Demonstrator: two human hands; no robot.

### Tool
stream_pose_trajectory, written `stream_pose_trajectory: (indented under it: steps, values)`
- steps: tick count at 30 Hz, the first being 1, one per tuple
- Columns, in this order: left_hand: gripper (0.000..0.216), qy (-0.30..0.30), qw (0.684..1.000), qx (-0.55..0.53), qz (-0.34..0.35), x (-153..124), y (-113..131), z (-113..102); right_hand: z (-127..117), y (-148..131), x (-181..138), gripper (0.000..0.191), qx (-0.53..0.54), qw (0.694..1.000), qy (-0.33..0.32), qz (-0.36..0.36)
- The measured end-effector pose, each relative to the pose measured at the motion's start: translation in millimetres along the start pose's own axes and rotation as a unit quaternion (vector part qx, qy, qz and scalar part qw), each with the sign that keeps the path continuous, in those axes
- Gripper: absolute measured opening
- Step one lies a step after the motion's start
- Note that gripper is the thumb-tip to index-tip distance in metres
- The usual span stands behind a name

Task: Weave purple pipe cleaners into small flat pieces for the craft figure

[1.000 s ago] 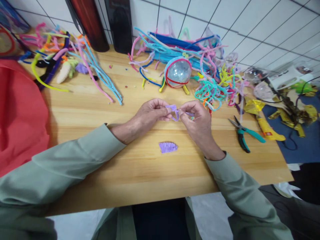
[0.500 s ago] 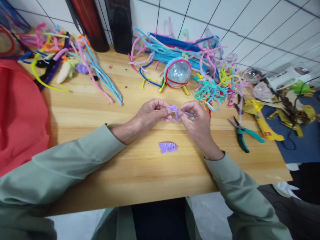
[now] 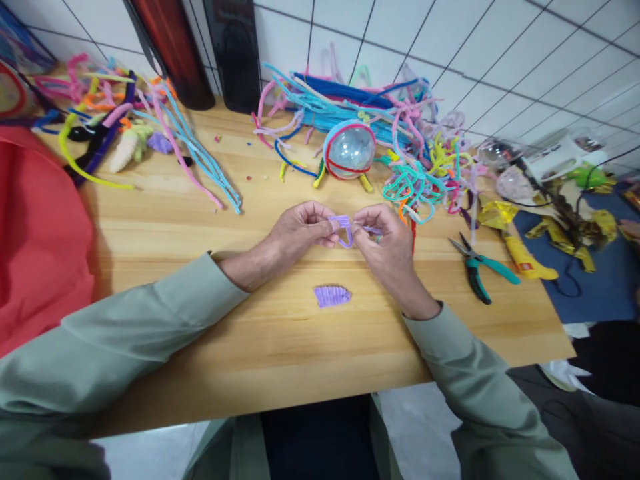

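Both my hands meet over the middle of the wooden table, pinching one purple pipe cleaner bent into a small looped shape. My left hand grips its folded upper part between thumb and fingers. With thumb and forefinger closed, my right hand holds the other end, part of which sticks out past the fingers. Nearer to me, a flat purple piece of tightly packed pipe cleaner rows lies on the wood, touched by neither hand.
Pliers with teal and black handles lie at the right, beside a yellow glue bottle. Behind my hands stand a clear ball rimmed in red and blue, and heaped pipe cleaners. Red cloth covers the left side.
The whole view has shifted slightly, so things appear a little further left. My hands keep the same pinch on the purple pipe cleaner, with barely any movement.
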State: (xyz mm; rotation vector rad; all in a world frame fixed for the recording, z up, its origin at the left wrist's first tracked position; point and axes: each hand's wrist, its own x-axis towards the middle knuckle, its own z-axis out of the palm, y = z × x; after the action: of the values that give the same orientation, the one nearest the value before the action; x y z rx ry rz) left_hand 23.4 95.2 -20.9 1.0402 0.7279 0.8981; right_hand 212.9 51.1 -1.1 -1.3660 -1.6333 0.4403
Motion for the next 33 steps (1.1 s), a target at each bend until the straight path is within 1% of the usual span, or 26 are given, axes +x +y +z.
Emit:
stream_pose_trajectory:
  steps: [6, 11, 16, 23, 28, 33]
  values:
    - [0.039, 0.002, 1.000, -0.013, -0.006, 0.4, 0.5, 0.0, 1.0, -0.5, 0.4, 0.012, 0.003, 1.000, -0.007, 0.005]
    - [0.038, -0.004, 1.000, -0.002, -0.006, 0.3, -0.3, 0.9, 2.4, -1.6, -0.7, 0.008, 0.013, 0.999, -0.022, 0.023]
    - [0.041, -0.003, 1.000, 0.005, 0.002, 1.4, -3.0, 0.3, 3.3, 0.6, -0.9, 0.010, 0.031, 0.999, -0.020, 0.028]
    - [0.046, 0.009, 1.000, 0.023, -0.009, -0.8, 5.0, 3.7, 4.5, 1.2, -1.0, 0.013, 0.041, 0.997, -0.039, 0.047]
    - [0.053, 0.027, 0.999, 0.037, -0.030, -1.2, 7.9, 4.2, 6.7, 0.3, -1.2, 0.014, 0.056, 0.994, -0.068, 0.061]
    - [0.056, 0.026, 0.998, 0.061, -0.023, -2.4, 8.5, 4.5, 9.6, 3.1, -2.4, 0.016, 0.049, 0.995, -0.066, 0.063]
